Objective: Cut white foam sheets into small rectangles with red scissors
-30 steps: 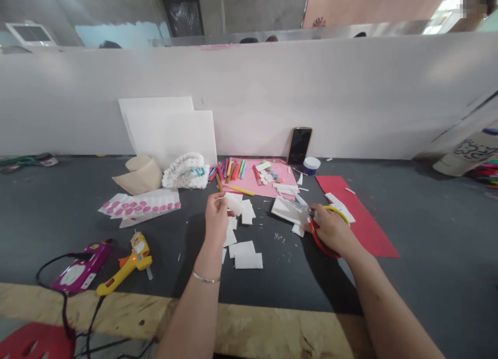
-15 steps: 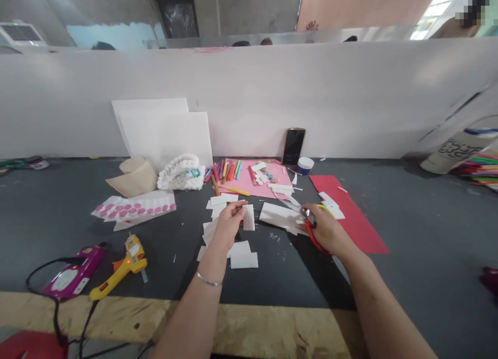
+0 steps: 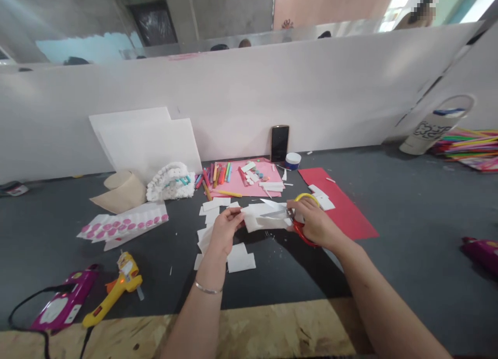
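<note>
My left hand [image 3: 224, 229], with a metal bangle on its wrist, pinches the edge of a white foam sheet [image 3: 260, 217]. My right hand [image 3: 314, 223] is shut around the handles of a pair of scissors [image 3: 300, 228] with red and yellow loops. The scissor blades [image 3: 277, 212] reach leftward into the white sheet, and part of them lies across it. Both hands hold the sheet a little above the dark table, and the lower blade is hidden.
Loose white foam pieces [image 3: 233, 260] lie below my left hand. Behind are a pink sheet [image 3: 259, 180] with crayons, a red sheet [image 3: 334, 203] and a phone [image 3: 279, 143]. A yellow glue gun [image 3: 116, 297] and a purple device [image 3: 64, 305] sit at the front left.
The view has turned left. My hands have come closer together, and the white sheet is now held between them, with the scissor blades in it.
</note>
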A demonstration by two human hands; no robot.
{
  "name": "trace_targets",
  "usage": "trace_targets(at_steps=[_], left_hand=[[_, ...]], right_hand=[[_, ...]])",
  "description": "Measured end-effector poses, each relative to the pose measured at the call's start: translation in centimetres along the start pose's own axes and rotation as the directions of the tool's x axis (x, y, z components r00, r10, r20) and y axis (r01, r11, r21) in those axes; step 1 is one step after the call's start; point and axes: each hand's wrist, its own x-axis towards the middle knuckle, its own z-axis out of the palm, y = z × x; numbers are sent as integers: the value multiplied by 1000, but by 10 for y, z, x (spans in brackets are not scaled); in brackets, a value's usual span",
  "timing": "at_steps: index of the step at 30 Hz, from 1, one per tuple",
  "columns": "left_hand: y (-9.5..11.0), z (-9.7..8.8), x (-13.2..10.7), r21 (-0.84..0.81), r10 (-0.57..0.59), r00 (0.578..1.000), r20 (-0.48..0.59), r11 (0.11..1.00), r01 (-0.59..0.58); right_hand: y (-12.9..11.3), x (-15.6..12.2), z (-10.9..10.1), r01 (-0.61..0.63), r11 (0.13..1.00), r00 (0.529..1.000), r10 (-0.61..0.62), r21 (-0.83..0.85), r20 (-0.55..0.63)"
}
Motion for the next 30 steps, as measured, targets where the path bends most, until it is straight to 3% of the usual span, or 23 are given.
trace_targets(at_steps=[9, 11, 14, 16, 18, 20, 23, 30], left_hand=[[2, -1, -3, 163, 20, 997, 70, 986, -31], [5, 1, -3, 140, 54, 998, 13, 989, -56], [7, 5, -2, 26, 102, 990, -96, 995, -100], [8, 9, -4, -47, 130, 983, -128, 990, -137], [8, 14, -6, -83, 147, 980, -133, 984, -159], [7, 19, -9, -89, 157, 981, -116, 982, -168], [2, 26, -12, -67, 162, 984, -81, 984, -167], [-7, 34, -19, -12, 203, 977, -69, 979, -205]], right_hand=[[-16, 6, -10, 111, 993, 988, -114, -34, -101], [-17, 7, -12, 57, 998, 980, -59, -11, -188], [-25, 6, -13, -151, 975, 913, 201, 163, -355], [-36, 4, -10, -258, 877, 826, 418, 405, -379], [-50, 4, -5, -253, 728, 778, 544, 637, -313], [-63, 5, 3, -247, 619, 790, 574, 745, -216], [-76, 7, 12, -236, 535, 812, 568, 811, -138], [-86, 9, 16, -231, 391, 774, 629, 891, -75]])
